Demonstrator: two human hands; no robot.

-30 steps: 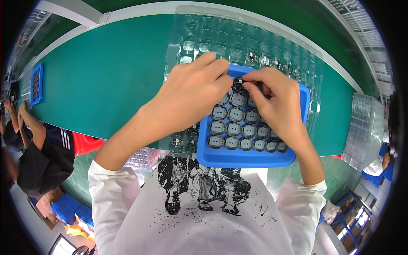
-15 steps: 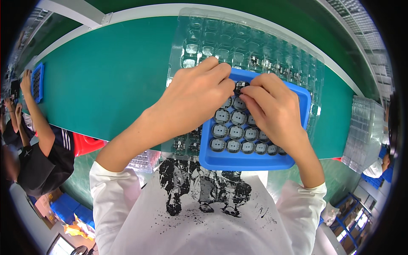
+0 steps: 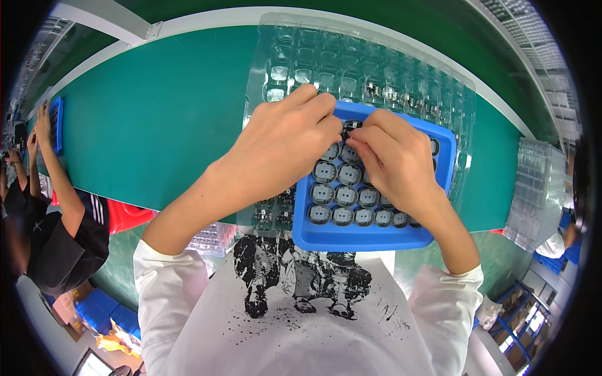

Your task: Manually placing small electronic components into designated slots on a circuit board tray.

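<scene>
Rows of grey, rounded housings [image 3: 347,175] with two holes each sit in a blue tray [image 3: 364,239] in front of me. Over its far left part, my left hand [image 3: 285,131] is closed, fingers bent at the tray's edge; its fingertips are mostly hidden. My right hand [image 3: 401,160] reaches in from the right with thumb and forefinger pinched together. Between the two hands lies a darker round part [image 3: 353,125], at the tips of the right fingers. What either pinch holds is too small or hidden to make out.
Under and behind the blue tray lies a clear blister tray [image 3: 301,56], with small circuit boards [image 3: 264,216] in some pockets. Stacked clear trays [image 3: 536,194] stand at the right. To the left, a person in black [image 3: 69,244] works at another blue tray [image 3: 57,125].
My right fingertips have shifted slightly left, closer to my left hand. The left hand keeps almost the same pose. The person at the left has moved their hand a little.
</scene>
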